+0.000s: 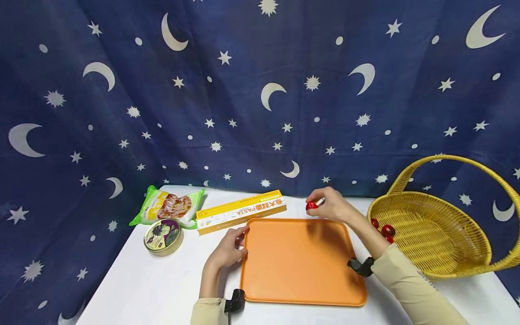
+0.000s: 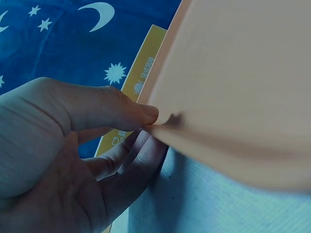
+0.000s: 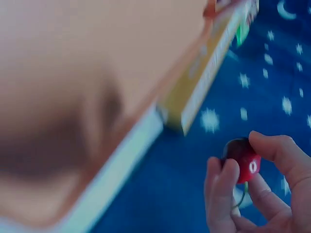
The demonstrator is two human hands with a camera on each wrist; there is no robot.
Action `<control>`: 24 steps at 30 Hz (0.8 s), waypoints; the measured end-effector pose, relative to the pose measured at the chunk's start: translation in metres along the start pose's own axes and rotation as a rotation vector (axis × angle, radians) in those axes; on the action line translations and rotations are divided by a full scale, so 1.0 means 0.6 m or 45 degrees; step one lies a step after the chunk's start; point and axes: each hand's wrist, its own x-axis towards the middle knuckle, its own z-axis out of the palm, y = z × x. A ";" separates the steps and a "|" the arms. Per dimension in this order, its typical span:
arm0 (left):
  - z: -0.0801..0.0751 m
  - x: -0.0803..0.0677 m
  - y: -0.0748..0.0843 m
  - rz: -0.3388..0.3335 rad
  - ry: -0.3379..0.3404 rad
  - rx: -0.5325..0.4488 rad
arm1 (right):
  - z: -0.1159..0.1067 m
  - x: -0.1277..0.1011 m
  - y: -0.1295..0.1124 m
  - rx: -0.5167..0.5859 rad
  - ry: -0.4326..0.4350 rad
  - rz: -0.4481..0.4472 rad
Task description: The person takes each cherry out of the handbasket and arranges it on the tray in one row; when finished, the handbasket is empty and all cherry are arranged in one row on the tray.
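A dark red cherry [image 1: 311, 206] with a green stem is pinched between the thumb and fingers of my right hand [image 1: 331, 205], above the far edge of the orange tray [image 1: 300, 262]. The right wrist view shows the cherry [image 3: 245, 160] close, its stem hanging below. My left hand [image 1: 227, 249] pinches the tray's left rim. In the left wrist view the thumb [image 2: 131, 110] lies on top of the rim and the other fingers are beneath it. The tray's surface is bare.
At the right stands a yellow wicker basket [image 1: 443, 230] with a tall handle; several red cherries [image 1: 388, 230] lie inside its left side. Behind the tray lies a pasta box [image 1: 241, 211]. A green food packet [image 1: 174, 205] and a round tin [image 1: 162, 237] sit at the left.
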 end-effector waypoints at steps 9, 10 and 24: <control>-0.001 0.004 0.000 -0.037 -0.011 -0.022 | 0.146 0.024 -0.022 -0.106 -0.133 -0.292; 0.000 0.004 0.000 -0.037 -0.011 -0.020 | 0.157 0.023 -0.024 -0.107 -0.159 -0.267; -0.002 0.001 0.004 -0.072 -0.013 0.002 | 0.223 0.033 -0.036 0.086 -0.315 0.001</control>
